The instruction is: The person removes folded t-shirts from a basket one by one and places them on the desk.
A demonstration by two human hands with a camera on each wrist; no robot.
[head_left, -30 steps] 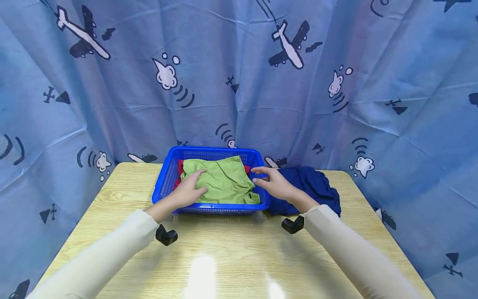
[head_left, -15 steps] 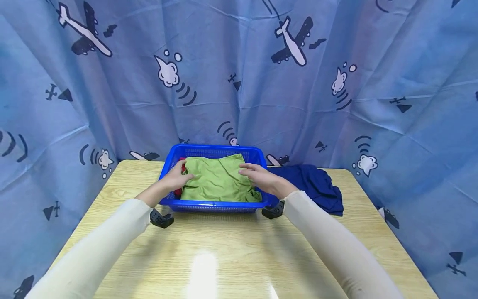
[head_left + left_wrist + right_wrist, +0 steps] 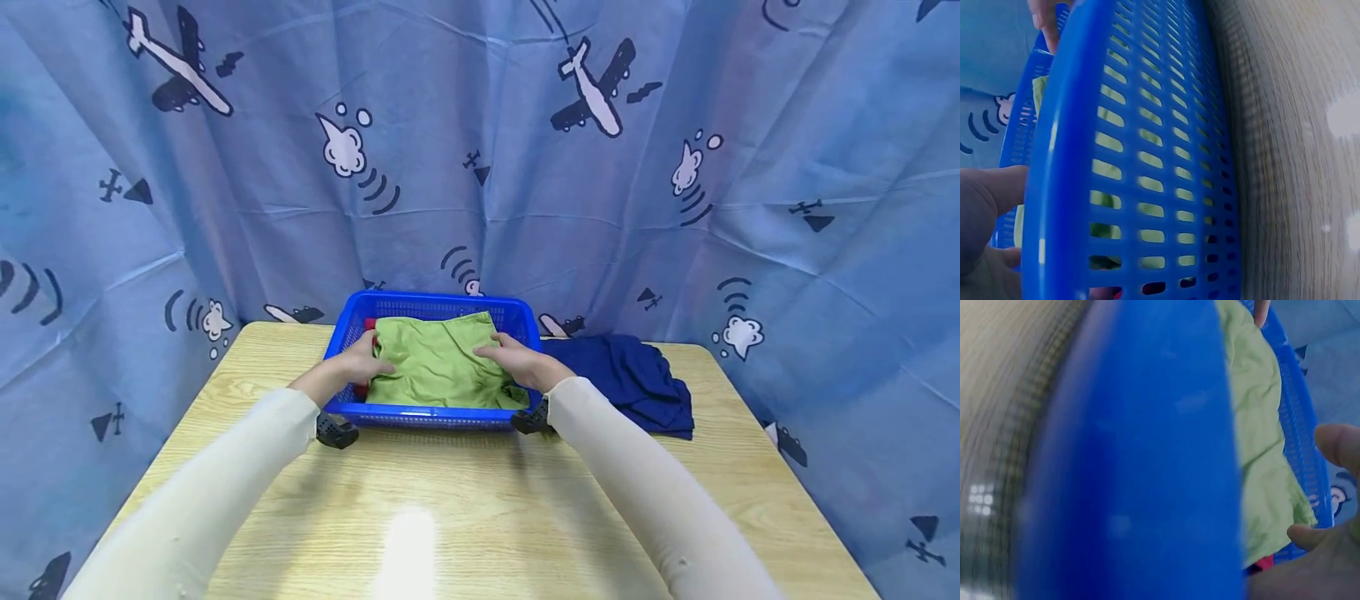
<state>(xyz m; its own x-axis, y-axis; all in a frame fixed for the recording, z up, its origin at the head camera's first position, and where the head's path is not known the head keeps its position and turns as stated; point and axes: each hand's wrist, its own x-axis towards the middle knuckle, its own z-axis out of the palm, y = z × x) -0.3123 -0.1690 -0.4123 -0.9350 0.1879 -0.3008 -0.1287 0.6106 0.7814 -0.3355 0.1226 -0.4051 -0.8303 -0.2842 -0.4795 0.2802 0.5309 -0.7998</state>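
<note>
A green folded garment [image 3: 435, 358] lies in a blue plastic basket [image 3: 442, 413], over some red cloth [image 3: 361, 389] that shows at its left side. My left hand [image 3: 360, 362] reaches into the basket at the garment's left edge, its thumb over the green fabric and its other fingers partly hidden. On the opposite edge, my right hand [image 3: 521, 362] sits low inside the right rim, thumb pointing across the garment. The right wrist view shows that hand's thumb and a finger spread apart beside the green fabric [image 3: 1260, 444]. The basket wall [image 3: 1141, 150] fills much of the left wrist view.
Navy blue cloth [image 3: 618, 375] lies bunched on the wooden table [image 3: 480, 517], right of the basket. A blue curtain [image 3: 420, 167] with plane prints hangs behind. Black wrist devices [image 3: 335, 431] are at both cuffs, near the basket's front rim.
Both hands have gone from above the basket to opposite sides of the green garment and lower into the basket. The left hand moved left, the right hand slightly left and down.
</note>
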